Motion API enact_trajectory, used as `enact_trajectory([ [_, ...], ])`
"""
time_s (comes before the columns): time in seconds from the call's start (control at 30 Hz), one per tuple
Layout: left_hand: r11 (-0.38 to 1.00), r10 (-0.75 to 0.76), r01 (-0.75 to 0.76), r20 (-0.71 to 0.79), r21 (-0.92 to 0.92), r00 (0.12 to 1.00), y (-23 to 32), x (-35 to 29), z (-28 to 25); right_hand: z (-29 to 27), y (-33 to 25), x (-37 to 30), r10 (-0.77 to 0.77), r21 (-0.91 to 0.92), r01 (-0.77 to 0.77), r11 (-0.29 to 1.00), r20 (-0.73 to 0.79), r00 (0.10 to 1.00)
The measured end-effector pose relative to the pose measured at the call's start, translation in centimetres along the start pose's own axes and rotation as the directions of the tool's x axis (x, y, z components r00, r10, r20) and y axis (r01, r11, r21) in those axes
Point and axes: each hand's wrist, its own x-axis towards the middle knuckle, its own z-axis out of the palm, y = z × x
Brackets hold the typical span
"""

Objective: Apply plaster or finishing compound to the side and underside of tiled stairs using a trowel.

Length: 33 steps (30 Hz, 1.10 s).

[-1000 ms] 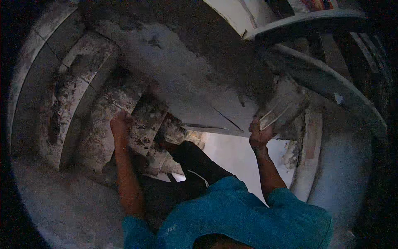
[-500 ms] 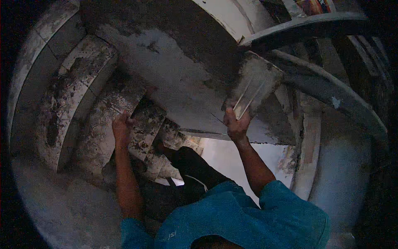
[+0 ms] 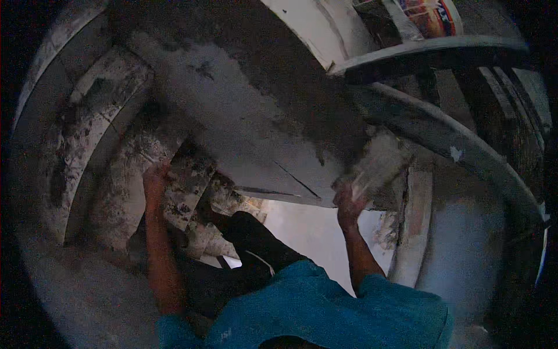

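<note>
My right hand (image 3: 350, 208) is closed round the handle of a plastering float (image 3: 388, 156). The float is a pale, flat plate blurred by motion, lying over the lower right end of a plastered surface (image 3: 232, 110). That surface is light grey along its middle and darker along its upper right side. My left hand (image 3: 156, 175) is closed in front of the mortar-spattered steps (image 3: 125, 151). A thin bit of something shows by its fingers, too dark to name.
Curved bands (image 3: 442, 119) sweep across the right side, with a colourful printed container (image 3: 433, 17) behind them at the top. A white bright area (image 3: 302, 232) lies below the plaster's lower edge. My dark-trousered leg (image 3: 256, 238) rests among the steps.
My right hand and the float have moved down and to the right over the plaster, uncovering a thin dark line. The whole view has shifted slightly; my left hand stays closed.
</note>
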Motion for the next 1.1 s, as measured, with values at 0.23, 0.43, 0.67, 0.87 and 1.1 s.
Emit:
enact_trajectory([
  [0.23, 0.989, -0.088, 0.089, -0.014, 0.115, 0.996, -2.3, 0.7, -1.0, 2.9, -9.7, -1.0, -0.192, -0.671, 0.399, 0.624, 0.363, 0.912],
  [0.43, 0.971, -0.150, 0.153, -0.031, 0.185, 0.988, -2.1, 1.2, -1.3, 5.0, -14.3, 2.1, -0.006, -0.814, 0.266, 0.516, 0.307, 0.952],
  [0.67, 0.984, -0.154, 0.155, 0.020, -0.087, 0.988, -2.3, 0.8, -1.9, 7.4, -14.9, 4.6, -0.137, -0.769, 0.420, 0.482, 0.408, 0.903],
  [0.87, 0.995, -0.041, 0.037, -0.036, -0.093, 0.999, -1.8, -0.1, -2.1, 10.9, -14.1, 4.4, -0.113, -0.749, 0.406, 0.524, 0.412, 0.904],
  [1.1, 0.984, 0.016, -0.002, 0.078, -0.178, 0.997, -1.9, 0.0, -2.2, 11.3, -14.2, 1.5, 0.048, -0.766, 0.459, 0.450, 0.534, 0.844],
])
